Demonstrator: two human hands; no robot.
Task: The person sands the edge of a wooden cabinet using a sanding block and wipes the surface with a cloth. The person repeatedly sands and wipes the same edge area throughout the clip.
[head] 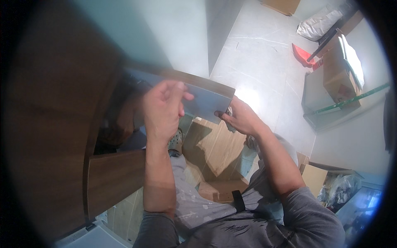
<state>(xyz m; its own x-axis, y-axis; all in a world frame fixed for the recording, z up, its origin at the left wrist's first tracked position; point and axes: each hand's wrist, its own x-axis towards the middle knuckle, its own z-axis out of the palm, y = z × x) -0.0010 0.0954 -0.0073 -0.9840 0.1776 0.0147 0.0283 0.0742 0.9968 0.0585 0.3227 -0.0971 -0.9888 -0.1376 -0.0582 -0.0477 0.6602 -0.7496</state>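
A panel with a brown wooden edge and a smooth grey-blue face (201,100), apparently a cabinet door, juts out from the dark wood cabinet (55,117). At the panel's free end, my right hand (240,116) grips a crumpled greyish cloth or paper (230,127) against its corner, thumb on the near side. My left hand (164,107) is raised in front of the panel's face with loosely curled fingers, slightly blurred. Whether it holds something small cannot be made out. Behind the left wrist is a dark cabinet opening (107,139), its contents hard to read.
Below my hands, a wood-patterned board or box (217,145) lies between my feet. A brown drawer front or panel (116,179) is by my left forearm. To the right are a glass-like panel (319,96), a cardboard box (338,74), a red dustpan (301,55) and a box with plastic wrap (338,187).
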